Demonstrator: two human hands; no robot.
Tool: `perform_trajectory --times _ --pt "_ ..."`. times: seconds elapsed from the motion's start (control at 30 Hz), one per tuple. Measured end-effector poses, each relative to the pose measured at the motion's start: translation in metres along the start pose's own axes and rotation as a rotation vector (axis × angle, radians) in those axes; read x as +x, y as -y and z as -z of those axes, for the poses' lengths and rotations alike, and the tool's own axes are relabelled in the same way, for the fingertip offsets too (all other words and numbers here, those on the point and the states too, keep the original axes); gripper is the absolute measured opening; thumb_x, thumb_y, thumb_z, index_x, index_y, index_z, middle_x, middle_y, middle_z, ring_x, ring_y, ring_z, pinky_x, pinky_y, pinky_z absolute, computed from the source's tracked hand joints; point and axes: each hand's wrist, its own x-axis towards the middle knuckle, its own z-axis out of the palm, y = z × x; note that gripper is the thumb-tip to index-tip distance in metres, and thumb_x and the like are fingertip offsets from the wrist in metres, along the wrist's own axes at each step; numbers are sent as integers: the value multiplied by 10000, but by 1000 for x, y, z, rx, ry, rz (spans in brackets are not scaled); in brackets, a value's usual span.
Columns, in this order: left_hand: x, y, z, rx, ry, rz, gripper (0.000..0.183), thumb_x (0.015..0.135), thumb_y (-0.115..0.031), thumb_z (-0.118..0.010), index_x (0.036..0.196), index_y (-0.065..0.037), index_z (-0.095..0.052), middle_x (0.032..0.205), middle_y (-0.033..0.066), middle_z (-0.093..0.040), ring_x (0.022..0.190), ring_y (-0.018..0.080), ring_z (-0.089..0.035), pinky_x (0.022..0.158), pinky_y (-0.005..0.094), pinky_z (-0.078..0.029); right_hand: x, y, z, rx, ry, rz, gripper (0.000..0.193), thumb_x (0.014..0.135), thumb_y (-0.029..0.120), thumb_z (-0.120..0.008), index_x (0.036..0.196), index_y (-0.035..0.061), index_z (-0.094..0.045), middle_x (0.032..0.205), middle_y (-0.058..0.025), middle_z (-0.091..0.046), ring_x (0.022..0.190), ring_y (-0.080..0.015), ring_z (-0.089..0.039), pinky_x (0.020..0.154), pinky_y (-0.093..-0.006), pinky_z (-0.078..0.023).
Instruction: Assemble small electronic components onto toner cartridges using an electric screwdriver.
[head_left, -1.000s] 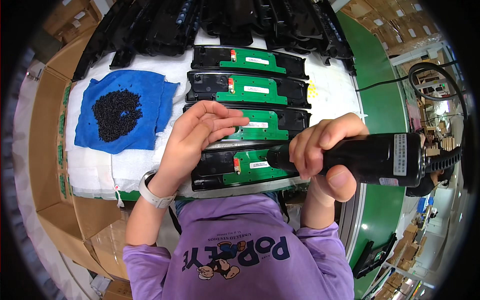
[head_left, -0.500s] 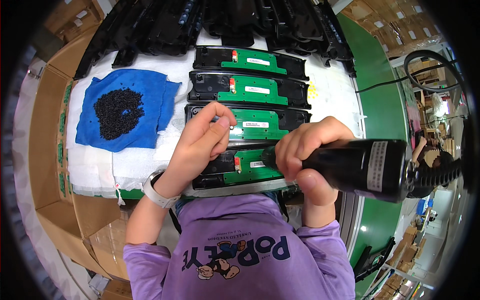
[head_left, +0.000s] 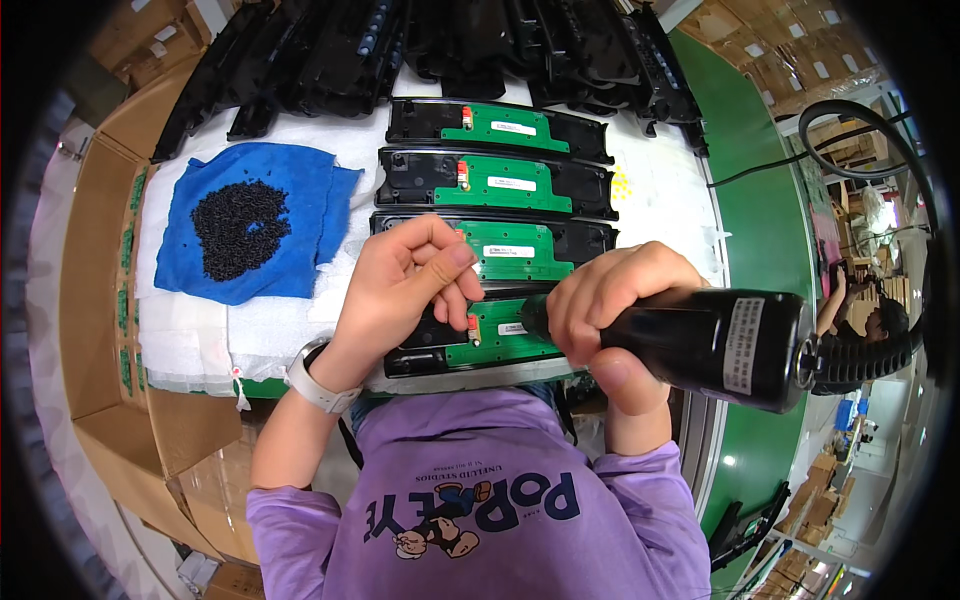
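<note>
Right hand [head_left: 610, 310] grip wrapped around black electric screwdriver [head_left: 715, 345]; left hand [head_left: 410, 285] pinching fingertips over green circuit board [head_left: 505, 335].

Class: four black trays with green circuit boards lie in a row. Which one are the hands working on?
The nearest tray, closest to the person's body. The left hand rests on it and the right hand holds a black power screwdriver against it; the other three lie untouched.
</note>
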Motion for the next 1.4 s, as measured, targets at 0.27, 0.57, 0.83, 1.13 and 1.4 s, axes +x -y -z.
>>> perform_trajectory --times 0.27,0.57,0.83,1.13,1.4 --pt "-1 0 -4 -15 -65 -129 121 832 -57 -586 921 15 -549 815 64 -608 671 92 -585 578 179 -453 15 1 27 345 7 171 343 799 306 -608 952 39 -456 604 -3 -489 444 -116 -474 486 -287 -414" --pt "-4 -10 -6 -35 -3 -11 129 792 35 -593 919 62 -591 844 115 -628 760 169 -640 687 227 -510 20 0 33 526 -122 285 359 856 328 -497 1037 18 -477 656 -23 -475 483 -132 -467 591 -344 -403" --pt "-5 -5 -3 -15 36 -10 105 762 70 -610 866 73 -608 817 114 -631 744 166 -641 686 233 -518 19 -3 29 529 -59 255 349 860 318 -488 1048 26 -461 668 -30 -480 489 -133 -470 602 -347 -407" --pt "-4 -13 -5 -5 39 63 105 754 74 -611 859 70 -602 763 115 -635 695 164 -644 637 228 -518 15 -3 16 484 -254 293 380 882 362 -443 1055 24 -428 661 -43 -477 462 -156 -451 559 -354 -430" --pt "4 -3 -1 -84 -30 -90 175 880 -86 -445 1013 24 -471 1069 191 -551 1005 209 -560 835 289 -443 7 7 38 444 -172 168 355 845 321 -498 1007 10 -439 616 -35 -462 439 -140 -444 523 -328 -421"
